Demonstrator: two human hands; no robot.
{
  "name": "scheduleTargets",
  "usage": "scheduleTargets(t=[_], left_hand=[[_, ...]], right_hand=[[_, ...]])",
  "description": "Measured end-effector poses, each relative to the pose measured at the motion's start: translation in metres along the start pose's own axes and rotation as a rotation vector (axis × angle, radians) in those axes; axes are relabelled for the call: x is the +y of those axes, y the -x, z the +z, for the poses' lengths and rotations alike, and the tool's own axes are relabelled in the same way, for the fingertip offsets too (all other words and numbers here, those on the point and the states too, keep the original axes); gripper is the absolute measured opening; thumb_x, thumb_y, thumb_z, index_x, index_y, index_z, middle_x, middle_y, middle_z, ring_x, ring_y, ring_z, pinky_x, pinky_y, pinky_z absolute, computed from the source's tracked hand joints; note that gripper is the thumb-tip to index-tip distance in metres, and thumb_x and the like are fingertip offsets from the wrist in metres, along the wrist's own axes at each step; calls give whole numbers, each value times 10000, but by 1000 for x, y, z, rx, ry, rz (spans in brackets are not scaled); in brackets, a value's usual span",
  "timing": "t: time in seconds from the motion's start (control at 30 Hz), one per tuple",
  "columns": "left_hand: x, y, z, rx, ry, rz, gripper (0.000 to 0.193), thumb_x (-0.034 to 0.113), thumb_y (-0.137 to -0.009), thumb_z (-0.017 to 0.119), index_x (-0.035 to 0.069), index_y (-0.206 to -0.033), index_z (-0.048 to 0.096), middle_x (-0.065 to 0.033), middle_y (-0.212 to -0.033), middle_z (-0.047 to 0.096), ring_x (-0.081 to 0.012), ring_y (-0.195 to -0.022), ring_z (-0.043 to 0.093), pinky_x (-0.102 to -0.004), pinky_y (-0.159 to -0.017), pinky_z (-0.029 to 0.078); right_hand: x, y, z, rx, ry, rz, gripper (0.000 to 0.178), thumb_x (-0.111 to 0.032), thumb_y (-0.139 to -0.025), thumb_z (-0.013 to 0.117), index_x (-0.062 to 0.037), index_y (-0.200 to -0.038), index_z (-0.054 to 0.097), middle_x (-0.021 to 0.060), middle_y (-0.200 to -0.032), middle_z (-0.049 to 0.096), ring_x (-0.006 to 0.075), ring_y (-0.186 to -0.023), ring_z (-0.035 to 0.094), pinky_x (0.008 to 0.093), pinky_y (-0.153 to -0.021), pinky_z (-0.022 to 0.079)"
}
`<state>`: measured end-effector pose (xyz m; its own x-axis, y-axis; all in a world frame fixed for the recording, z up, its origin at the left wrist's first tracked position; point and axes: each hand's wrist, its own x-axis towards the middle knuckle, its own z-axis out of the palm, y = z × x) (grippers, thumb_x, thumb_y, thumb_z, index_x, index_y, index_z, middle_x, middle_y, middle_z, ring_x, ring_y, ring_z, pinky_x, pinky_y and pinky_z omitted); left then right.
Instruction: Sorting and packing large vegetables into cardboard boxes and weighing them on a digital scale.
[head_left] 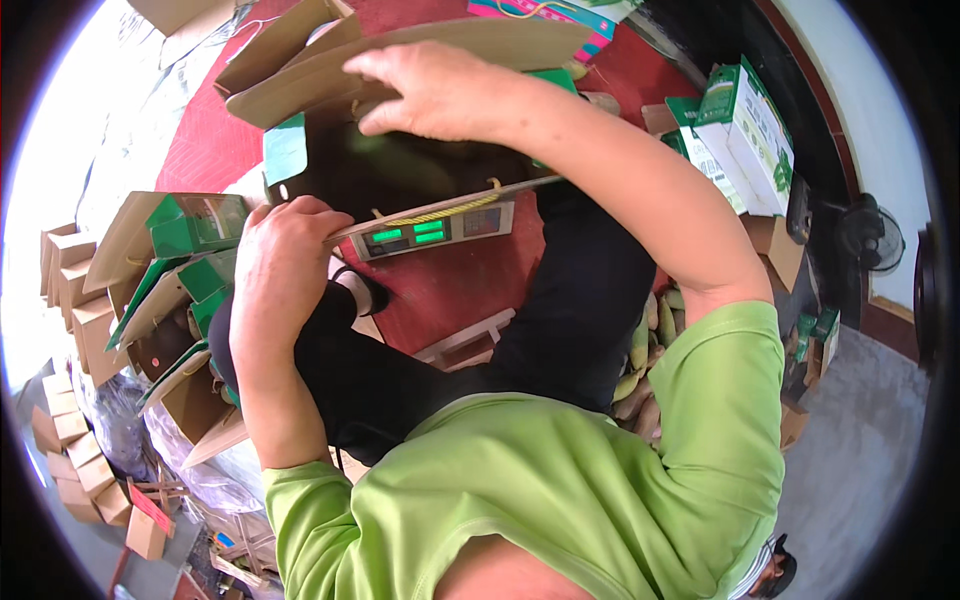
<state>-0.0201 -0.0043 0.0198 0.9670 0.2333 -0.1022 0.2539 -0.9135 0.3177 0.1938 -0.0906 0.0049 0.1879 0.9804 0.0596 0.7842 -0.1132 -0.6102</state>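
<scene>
An open cardboard carton [470,55] stands before me on a digital scale [480,222] with lit green displays. Its long far flap is raised, and a yellow rope handle [440,212] runs along the near edge. My left hand [285,245] has its fingers bent over the carton's near left corner. Over the far side of the opening is my right hand [430,92], fingers and thumb apart, close to the raised flap. Whether it touches the flap is hard to tell. Inside the carton it is dark, with a blurred greenish shape [395,160].
Green-and-brown open cartons [200,225] crowd my left side. Several folded brown boxes [85,455] lie farther left. Husk-covered produce [650,350] lies beside my right leg. A white-and-green box [745,140] and a black fan [870,235] are at the right. Red flooring [450,290] lies under the scale.
</scene>
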Motion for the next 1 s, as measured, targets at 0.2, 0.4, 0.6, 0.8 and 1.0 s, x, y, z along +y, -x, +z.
scheduleTargets(t=[0.2, 0.4, 0.6, 0.8, 1.0], left_hand=[[3, -7, 3, 15, 1, 22, 181, 73, -769, 574, 76, -888, 710, -101, -895, 661, -314, -844, 616, -394, -806, 468], [9, -4, -3, -36, 59, -46, 210, -26, -771, 569, 13, -946, 679, -121, -949, 653, -328, -870, 619, -371, -782, 476], [14, -6, 2, -68, 24, -98, 176, 27, -831, 576, 0, -983, 658, -130, -992, 646, -329, -901, 612, -368, -819, 462], [9, -12, 5, -91, 11, -97, 185, 31, -844, 574, -4, -1006, 655, -133, -1033, 648, -314, -937, 618, -353, -841, 462], [5, -12, 5, -91, 52, -79, 183, 2, -836, 570, -15, -997, 656, -135, -1029, 653, -305, -935, 624, -349, -847, 464]], right_hand=[[-10, 82, -82, 237, -447, 185, 264, -63, -889, 601, 37, -1133, 585, 47, -965, 653, 88, -847, 602, 227, -758, 490], [35, 200, -80, 747, -721, 473, 236, -81, -892, 611, 4, -1112, 596, 16, -888, 646, 60, -753, 590, 200, -623, 461], [125, 337, 19, 689, -362, 805, 313, -189, -864, 655, 7, -1106, 626, 43, -928, 675, 95, -844, 603, 276, -708, 493], [164, 450, 135, 495, -127, 1251, 320, -169, -771, 689, -7, -1045, 656, 146, -963, 684, 230, -910, 659, 327, -800, 500], [194, 543, 204, 321, 209, 1472, 410, -208, -768, 665, -75, -1153, 612, 161, -1206, 597, 308, -1145, 545, 390, -973, 429]])
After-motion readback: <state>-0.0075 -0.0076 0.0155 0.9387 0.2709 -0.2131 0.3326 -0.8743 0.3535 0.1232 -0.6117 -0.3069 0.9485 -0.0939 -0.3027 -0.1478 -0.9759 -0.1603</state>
